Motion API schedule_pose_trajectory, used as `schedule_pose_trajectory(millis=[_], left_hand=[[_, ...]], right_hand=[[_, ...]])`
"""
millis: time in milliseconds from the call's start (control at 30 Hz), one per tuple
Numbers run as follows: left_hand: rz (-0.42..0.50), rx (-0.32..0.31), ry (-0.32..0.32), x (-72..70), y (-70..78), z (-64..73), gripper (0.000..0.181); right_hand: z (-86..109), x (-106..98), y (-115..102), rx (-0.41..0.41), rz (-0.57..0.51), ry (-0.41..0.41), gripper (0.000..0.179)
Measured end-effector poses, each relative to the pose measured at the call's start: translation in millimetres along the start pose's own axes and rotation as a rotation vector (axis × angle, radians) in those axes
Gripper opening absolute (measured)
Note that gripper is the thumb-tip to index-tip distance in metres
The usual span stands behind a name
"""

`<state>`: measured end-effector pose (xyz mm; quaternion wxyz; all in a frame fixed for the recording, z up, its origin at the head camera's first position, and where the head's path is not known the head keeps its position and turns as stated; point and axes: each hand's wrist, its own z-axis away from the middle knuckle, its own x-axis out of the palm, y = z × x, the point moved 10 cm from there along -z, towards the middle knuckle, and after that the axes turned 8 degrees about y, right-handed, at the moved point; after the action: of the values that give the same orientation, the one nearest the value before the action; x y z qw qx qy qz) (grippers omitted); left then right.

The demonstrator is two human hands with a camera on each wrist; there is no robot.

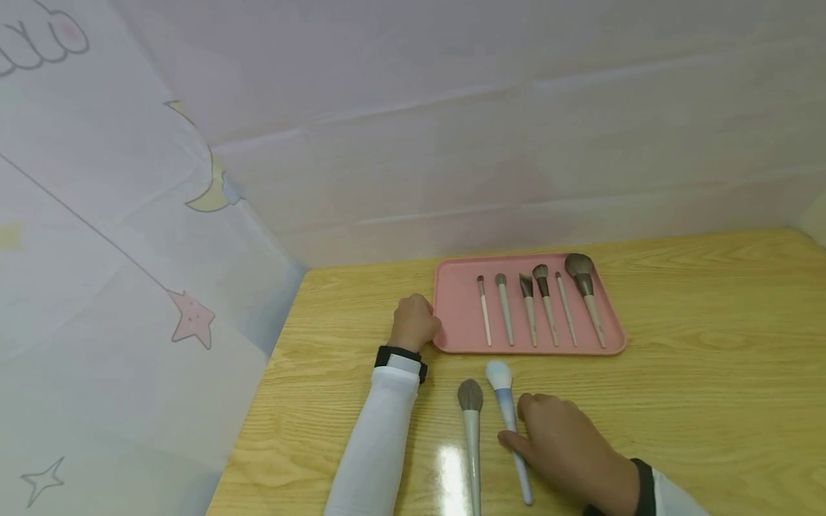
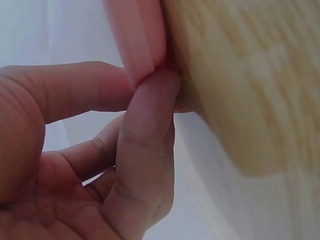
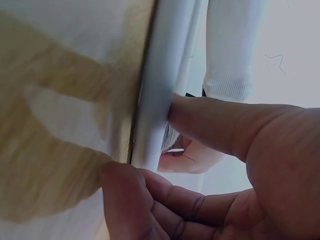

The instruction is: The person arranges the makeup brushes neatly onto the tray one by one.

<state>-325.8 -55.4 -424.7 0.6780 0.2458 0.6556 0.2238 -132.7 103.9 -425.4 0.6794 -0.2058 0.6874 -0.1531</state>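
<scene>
A pink tray (image 1: pixel 459 312) lies at the back of the table, bearing several makeup brushes in a row. My left hand (image 1: pixel 413 322) pinches its left edge; the left wrist view shows thumb and finger meeting on the pink rim (image 2: pixel 142 40). In front of the tray, my right hand (image 1: pixel 568 448) has thumb and index finger on either side of a white-and-blue makeup brush (image 1: pixel 505 401), whose pale handle (image 3: pixel 160 85) runs between them in the right wrist view. Left of it, a grey-bristled makeup brush (image 1: pixel 472 430) with a pale handle lies on the wood.
The wooden table (image 1: pixel 710 322) reaches to a pale cloth wall (image 1: pixel 452 143) behind the tray. A second cloth wall (image 1: pixel 97 287), printed with stars and moons, stands along the left side. The large dark brush (image 1: pixel 584 279) lies near the tray's right rim.
</scene>
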Motion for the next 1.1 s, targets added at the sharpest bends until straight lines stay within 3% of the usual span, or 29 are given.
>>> schedule_pose_trajectory(millis=[233, 467, 767, 1100], left_hand=[[-0.003, 0.001, -0.001, -0.3, 0.7, -0.2, 0.050], [-0.012, 0.004, 0.005, -1.0, 0.4, -0.7, 0.050], [-0.024, 0.005, 0.004, 0.6, -0.2, -1.0, 0.050], [-0.021, 0.001, 0.005, 1.2, -1.1, -1.5, 0.051]], right_hand=[[-1.1, -4.0, 8.8, 0.023, -0.002, -0.005, 0.028], [-3.4, -13.3, 11.3, -0.044, 0.072, 0.057, 0.022], [-4.7, -21.9, 31.9, -0.020, 0.110, -0.001, 0.014], [-10.9, -28.5, 43.8, -0.060, 0.182, -0.019, 0.015]])
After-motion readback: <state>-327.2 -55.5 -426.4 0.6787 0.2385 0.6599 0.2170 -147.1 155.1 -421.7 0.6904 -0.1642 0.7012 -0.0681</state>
